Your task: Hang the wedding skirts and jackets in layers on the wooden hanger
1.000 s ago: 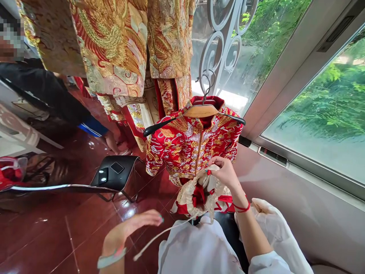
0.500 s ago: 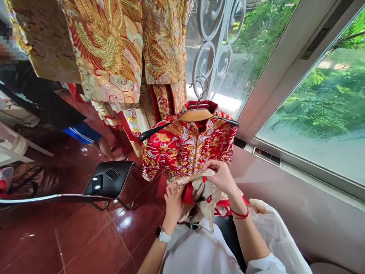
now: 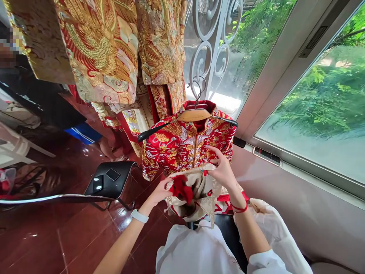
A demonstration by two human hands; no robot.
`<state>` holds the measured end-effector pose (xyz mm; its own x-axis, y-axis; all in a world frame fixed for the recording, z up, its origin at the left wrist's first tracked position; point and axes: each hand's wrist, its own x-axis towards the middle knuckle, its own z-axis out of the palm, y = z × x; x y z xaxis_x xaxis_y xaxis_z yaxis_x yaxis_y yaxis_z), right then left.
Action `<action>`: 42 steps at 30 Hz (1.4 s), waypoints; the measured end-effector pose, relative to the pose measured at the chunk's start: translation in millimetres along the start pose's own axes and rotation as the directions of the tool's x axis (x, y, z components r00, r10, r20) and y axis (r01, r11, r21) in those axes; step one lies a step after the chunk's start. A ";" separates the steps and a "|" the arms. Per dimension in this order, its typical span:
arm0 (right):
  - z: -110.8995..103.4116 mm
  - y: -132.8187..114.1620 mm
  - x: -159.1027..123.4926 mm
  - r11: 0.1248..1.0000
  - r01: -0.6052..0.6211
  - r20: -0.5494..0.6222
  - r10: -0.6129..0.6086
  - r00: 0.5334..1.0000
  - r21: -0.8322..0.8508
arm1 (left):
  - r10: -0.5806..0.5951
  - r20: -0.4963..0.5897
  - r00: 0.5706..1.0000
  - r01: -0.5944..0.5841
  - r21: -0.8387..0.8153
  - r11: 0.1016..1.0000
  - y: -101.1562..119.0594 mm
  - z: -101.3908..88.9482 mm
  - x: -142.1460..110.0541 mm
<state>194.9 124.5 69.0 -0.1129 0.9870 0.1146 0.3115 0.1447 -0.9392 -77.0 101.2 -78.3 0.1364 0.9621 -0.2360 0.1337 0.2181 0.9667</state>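
A cream and red skirt (image 3: 201,186) lies bunched in front of me, its waist opening spread so that the pale lining and a red patch inside show. My left hand (image 3: 158,193) grips the left edge of that opening, thumb and fingers pinching the cloth. At the right side of the waistband, my right hand (image 3: 222,170) pinches the edge beside a small red loop, index finger raised. Just beyond both hands hangs a red jacket (image 3: 186,146) with gold and silver embroidery, on a black and wooden hanger (image 3: 195,115). Part of the skirt falls out of sight below.
Gold embroidered garments (image 3: 105,53) hang at the back left. On the left stands a black chair (image 3: 114,182) with two dark devices on it. A phone (image 3: 266,156) rests on the window sill at right. White cloth (image 3: 270,220) lies beside my right arm. Another person stands far left.
My left hand has moved left, drawing the skirt's waist opening wider and baring more red inside. My right hand keeps its hold, with its index finger now lifted.
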 end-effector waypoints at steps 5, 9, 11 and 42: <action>-2.3 -12.9 27.7 0.992 0.114 -0.168 -0.122 0.978 -0.057 | -0.135 -0.179 0.974 0.126 -0.061 0.990 57.0 -21.1 -1.9; -11.9 -15.9 75.3 0.980 0.184 -0.283 -0.196 0.939 -0.069 | -0.084 -0.220 0.972 0.073 -0.057 0.996 122.4 -57.7 -3.5; -14.9 -14.8 98.1 0.975 0.201 -0.273 -0.220 0.936 -0.096 | -0.058 -0.201 0.978 0.054 -0.027 0.998 147.5 -73.2 -0.2; -19.2 -34.4 131.7 0.927 0.253 -0.294 -0.333 0.896 -0.277 | 0.186 0.090 0.978 -0.159 0.902 0.401 218.0 -161.4 34.0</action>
<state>187.4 250.9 122.6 0.0723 0.8569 0.5104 0.5217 0.4037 -0.7516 -201.6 207.9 140.3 0.2468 0.9672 -0.0599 0.9175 -0.2133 0.3359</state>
